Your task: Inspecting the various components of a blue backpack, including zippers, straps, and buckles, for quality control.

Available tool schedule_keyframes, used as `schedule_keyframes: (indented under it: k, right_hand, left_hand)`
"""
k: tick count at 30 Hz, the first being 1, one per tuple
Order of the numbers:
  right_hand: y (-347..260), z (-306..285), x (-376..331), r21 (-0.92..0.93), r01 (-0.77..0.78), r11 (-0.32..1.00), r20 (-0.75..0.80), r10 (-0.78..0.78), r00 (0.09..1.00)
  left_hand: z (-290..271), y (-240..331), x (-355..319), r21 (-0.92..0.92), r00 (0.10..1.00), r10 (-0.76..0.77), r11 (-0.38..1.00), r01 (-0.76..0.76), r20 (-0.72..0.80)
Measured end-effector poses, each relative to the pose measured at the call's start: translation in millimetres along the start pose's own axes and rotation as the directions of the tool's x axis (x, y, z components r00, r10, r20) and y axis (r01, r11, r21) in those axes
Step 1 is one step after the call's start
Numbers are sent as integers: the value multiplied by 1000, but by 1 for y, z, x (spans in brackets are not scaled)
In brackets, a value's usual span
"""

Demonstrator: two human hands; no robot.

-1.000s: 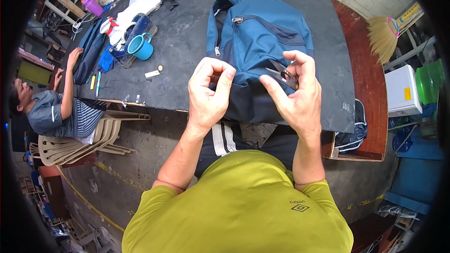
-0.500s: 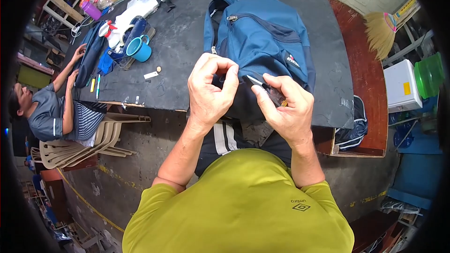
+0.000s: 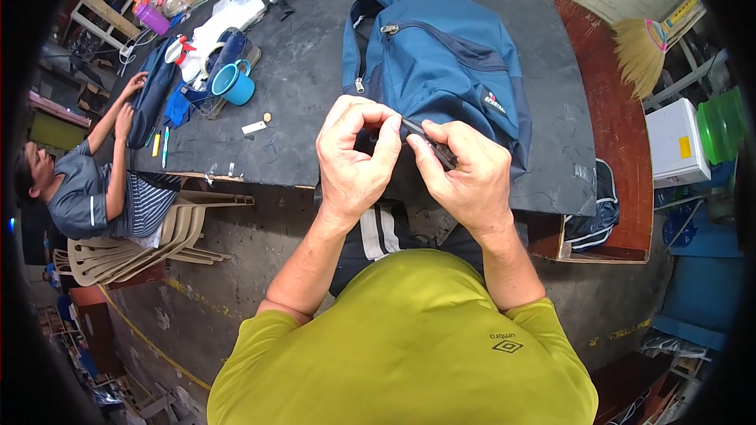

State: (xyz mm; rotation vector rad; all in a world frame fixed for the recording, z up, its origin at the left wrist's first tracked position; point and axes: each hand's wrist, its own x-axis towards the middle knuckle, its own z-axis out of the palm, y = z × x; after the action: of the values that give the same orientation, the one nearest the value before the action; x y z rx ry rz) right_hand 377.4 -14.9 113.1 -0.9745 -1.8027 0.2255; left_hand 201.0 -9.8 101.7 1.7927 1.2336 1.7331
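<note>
A blue backpack (image 3: 441,47) lies on the black-topped table, its zippers and dark front pocket facing up. Just at its near edge, my left hand (image 3: 354,153) is closed in a pinch, thumb against index finger; whatever is between them is too small to make out. My right hand (image 3: 468,177) grips small dark thread snips (image 3: 429,142) between thumb and fingers. Their tip points left and reaches the pinching fingertips of my left hand. Most of the handle is hidden by my right fingers.
On the table (image 3: 307,55) at left are a light-blue mug (image 3: 234,83), a white spray bottle (image 3: 187,59), a tray and markers. A co-worker (image 3: 83,181) sits at the left edge, hands on dark fabric. Stacked chairs (image 3: 150,228) stand below. A broom (image 3: 639,47) hangs at right.
My right hand has moved left and slightly up, bringing the snips' tip to my left fingertips. The silver blade that showed apart before is now mostly hidden. My left hand stays nearly still.
</note>
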Motion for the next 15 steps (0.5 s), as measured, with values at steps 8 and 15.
schedule_keyframes:
  k: [8, 15]
  right_hand:
    - [4, -9, -2, 81, -116, 990, -17, 118, 993]
    - [41, -61, -37, 16, -453, 892, -153, 450, 880]
  left_hand:
    - [0, -5, 0, 129, 995, 102, 987, -100, -9]
    - [30, 33, 29, 516, 884, 292, 727, -453, 365]
